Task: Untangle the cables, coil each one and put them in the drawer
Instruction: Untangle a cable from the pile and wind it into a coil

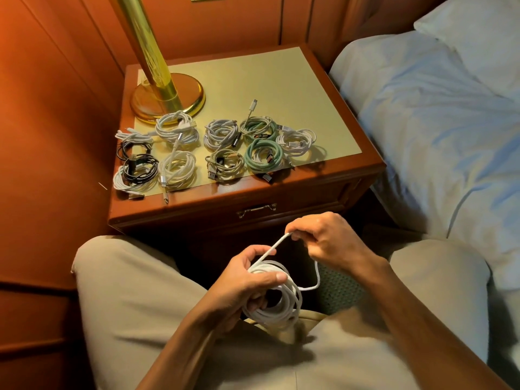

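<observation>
Nightstand (pixel 323 175) top with coiled cables (pixel 225 142), drawer (pixel 281 209) closed.

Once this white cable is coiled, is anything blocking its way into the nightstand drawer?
Yes: the drawer itself is closed, its handle untouched. Both hands are busy: the left hand holds the white coil and the right hand pinches its loose end. Nothing else visible lies between coil and drawer front.
</observation>
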Demonstrator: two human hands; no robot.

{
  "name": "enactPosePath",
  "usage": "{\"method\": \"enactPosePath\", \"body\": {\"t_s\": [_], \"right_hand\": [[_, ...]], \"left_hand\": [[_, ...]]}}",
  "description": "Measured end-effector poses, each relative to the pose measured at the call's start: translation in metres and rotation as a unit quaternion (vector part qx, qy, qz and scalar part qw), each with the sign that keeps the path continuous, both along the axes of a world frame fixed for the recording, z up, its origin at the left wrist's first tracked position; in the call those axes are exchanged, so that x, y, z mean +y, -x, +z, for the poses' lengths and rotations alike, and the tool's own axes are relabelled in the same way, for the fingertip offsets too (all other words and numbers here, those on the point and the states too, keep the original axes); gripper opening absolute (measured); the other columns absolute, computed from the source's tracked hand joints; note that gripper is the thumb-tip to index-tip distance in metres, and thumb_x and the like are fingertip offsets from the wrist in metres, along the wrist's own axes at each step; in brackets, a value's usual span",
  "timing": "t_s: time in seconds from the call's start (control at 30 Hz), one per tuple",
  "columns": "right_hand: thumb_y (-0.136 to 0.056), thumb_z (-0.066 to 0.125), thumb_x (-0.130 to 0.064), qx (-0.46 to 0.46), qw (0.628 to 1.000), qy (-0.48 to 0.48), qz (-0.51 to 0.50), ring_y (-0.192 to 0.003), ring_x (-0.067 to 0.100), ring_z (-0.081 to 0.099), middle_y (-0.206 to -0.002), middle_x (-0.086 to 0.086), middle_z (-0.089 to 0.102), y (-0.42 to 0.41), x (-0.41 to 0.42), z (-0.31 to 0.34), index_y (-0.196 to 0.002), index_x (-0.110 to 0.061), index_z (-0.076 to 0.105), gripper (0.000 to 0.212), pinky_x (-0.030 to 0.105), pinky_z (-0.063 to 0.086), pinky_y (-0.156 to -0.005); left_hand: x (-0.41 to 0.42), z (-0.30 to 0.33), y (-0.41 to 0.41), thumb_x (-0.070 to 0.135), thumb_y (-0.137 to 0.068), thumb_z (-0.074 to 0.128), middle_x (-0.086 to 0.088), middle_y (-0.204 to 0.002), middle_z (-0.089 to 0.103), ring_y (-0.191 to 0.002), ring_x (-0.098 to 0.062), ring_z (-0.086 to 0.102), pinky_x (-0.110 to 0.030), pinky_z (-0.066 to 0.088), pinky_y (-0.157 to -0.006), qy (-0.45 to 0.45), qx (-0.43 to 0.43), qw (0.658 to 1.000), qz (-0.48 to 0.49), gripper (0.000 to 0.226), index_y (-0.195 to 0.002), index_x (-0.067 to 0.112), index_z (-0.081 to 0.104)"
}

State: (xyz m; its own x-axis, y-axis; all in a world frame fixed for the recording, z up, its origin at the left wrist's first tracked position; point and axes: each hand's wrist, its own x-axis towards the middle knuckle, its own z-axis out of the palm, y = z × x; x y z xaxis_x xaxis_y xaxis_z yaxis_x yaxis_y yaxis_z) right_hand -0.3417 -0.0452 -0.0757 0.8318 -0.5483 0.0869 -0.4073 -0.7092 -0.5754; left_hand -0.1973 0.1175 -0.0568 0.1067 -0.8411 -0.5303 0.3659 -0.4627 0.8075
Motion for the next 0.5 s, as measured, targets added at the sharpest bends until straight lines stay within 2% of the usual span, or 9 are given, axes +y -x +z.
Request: {"method": "enactPosePath", "body": {"t_s": [0.1, 0.2, 0.27, 0.33, 0.37, 0.4, 0.43, 0.47, 0.5], "right_hand": [[-0.084, 0.059, -0.016, -0.050, 0.994, -0.086, -0.048, -0.081, 0.007, 0.067, -0.089, -0.010, 0.072, -0.002, 0.008, -0.013, -0.096, -0.022, 0.076, 0.022, 0.035, 0.056, -0.072], [-0.080, 0.078, -0.019, -0.075, 0.975, -0.192, -0.086, -0.075, 0.010, 0.062, -0.086, -0.004, 0.063, -0.007, 0.022, -0.028, -0.088, -0.014, 0.080, 0.009, 0.023, 0.049, -0.069], [-0.073, 0.079, -0.028, -0.063, 0.964, -0.239, -0.093, -0.070, 0.015, 0.063, -0.079, 0.001, 0.065, -0.007, 0.036, -0.042, -0.078, -0.009, 0.078, 0.020, 0.031, 0.051, -0.064], [-0.076, 0.076, -0.021, -0.063, 0.944, -0.304, -0.113, -0.069, 0.017, 0.067, -0.077, 0.012, 0.070, -0.009, 0.050, -0.050, -0.077, -0.005, 0.073, 0.017, 0.045, 0.057, -0.065], [-0.080, 0.075, -0.012, -0.081, 0.920, -0.360, -0.132, -0.070, 0.016, 0.067, -0.077, 0.015, 0.072, -0.010, 0.054, -0.049, -0.078, -0.004, 0.074, 0.009, 0.047, 0.058, -0.066], [-0.082, 0.072, -0.002, -0.114, 0.883, -0.428, -0.156, -0.070, 0.016, 0.067, -0.076, 0.015, 0.073, -0.012, 0.058, -0.046, -0.079, -0.003, 0.075, 0.004, 0.042, 0.059, -0.067], [-0.082, 0.069, 0.004, -0.141, 0.844, -0.487, -0.178, -0.070, 0.017, 0.067, -0.077, 0.016, 0.074, -0.013, 0.061, -0.041, -0.083, 0.001, 0.076, 0.008, 0.038, 0.059, -0.068], [-0.080, 0.068, 0.007, -0.168, 0.802, -0.540, -0.191, -0.072, 0.023, 0.067, -0.081, 0.020, 0.073, -0.015, 0.063, -0.038, -0.088, 0.005, 0.076, 0.012, 0.039, 0.059, -0.073], [-0.079, 0.066, 0.008, -0.183, 0.771, -0.578, -0.196, -0.080, 0.030, 0.067, -0.091, 0.029, 0.072, -0.014, 0.065, -0.035, -0.095, 0.008, 0.074, 0.019, 0.047, 0.057, -0.082]], "left_hand": [[0.001, 0.009, 0.001, 0.024, -0.062, 0.080, 0.000, -0.061, 0.057, -0.038, -0.004, 0.046, -0.017, 0.038, -0.038, 0.026, 0.067, 0.997, 0.038, 0.070, -0.124, 0.005, 0.053], [-0.002, 0.014, 0.000, 0.025, -0.064, 0.077, 0.002, -0.049, 0.035, -0.031, -0.004, 0.027, -0.020, 0.037, -0.037, 0.014, 0.152, 0.980, 0.129, 0.061, -0.120, 0.006, 0.061], [-0.009, 0.012, -0.002, 0.018, -0.069, 0.073, 0.002, -0.047, 0.025, -0.029, -0.005, 0.022, -0.020, 0.035, -0.036, -0.007, 0.199, 0.961, 0.190, 0.050, -0.117, 0.007, 0.062], [-0.016, 0.012, -0.001, 0.017, -0.076, 0.063, 0.003, -0.042, 0.025, -0.027, -0.005, 0.022, -0.019, 0.031, -0.037, -0.016, 0.213, 0.951, 0.223, 0.042, -0.116, 0.007, 0.058], [-0.020, 0.011, 0.000, 0.015, -0.081, 0.060, 0.004, -0.040, 0.027, -0.027, -0.005, 0.022, -0.020, 0.030, -0.038, -0.017, 0.205, 0.951, 0.232, 0.035, -0.114, 0.007, 0.056], [-0.022, 0.009, 0.000, 0.012, -0.086, 0.056, 0.004, -0.040, 0.028, -0.027, -0.005, 0.022, -0.020, 0.030, -0.038, -0.015, 0.191, 0.953, 0.235, 0.026, -0.111, 0.008, 0.054], [-0.023, 0.007, 0.000, 0.010, -0.089, 0.054, 0.004, -0.040, 0.029, -0.027, -0.005, 0.022, -0.019, 0.030, -0.038, -0.016, 0.178, 0.955, 0.238, 0.017, -0.106, 0.009, 0.054], [-0.024, 0.002, -0.001, 0.010, -0.090, 0.054, 0.004, -0.041, 0.028, -0.028, -0.005, 0.022, -0.019, 0.031, -0.038, -0.014, 0.169, 0.957, 0.236, 0.009, -0.100, 0.011, 0.055], [-0.025, -0.001, -0.001, 0.010, -0.090, 0.055, 0.005, -0.042, 0.027, -0.029, -0.006, 0.021, -0.020, 0.031, -0.038, -0.013, 0.167, 0.958, 0.234, 0.003, -0.091, 0.012, 0.055]]}}
